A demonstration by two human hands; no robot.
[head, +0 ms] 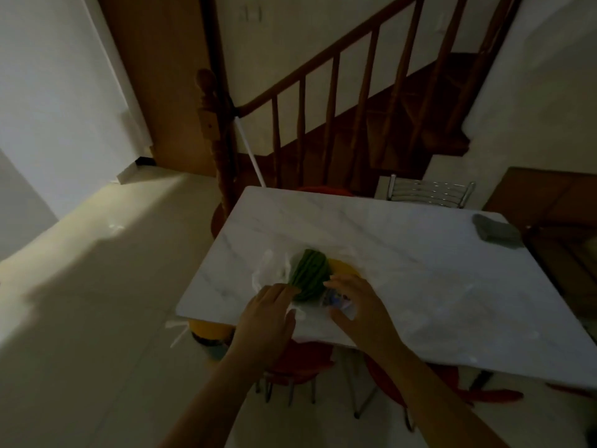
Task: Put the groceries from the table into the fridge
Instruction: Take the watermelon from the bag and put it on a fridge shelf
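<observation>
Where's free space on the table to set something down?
Free: the wide stretch of the marble table between the groceries and the grey cloth, plus the far edge near the metal chair. Crowded: the near left corner, where both hands work the green vegetable and plastic bags.

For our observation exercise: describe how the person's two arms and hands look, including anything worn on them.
Both forearms are bare as far as the picture shows: no sleeves, gloves or watch in sight. The left hand and right hand show no rings or markings that I can make out, though the dim, slightly blurred light could hide small details.
</observation>
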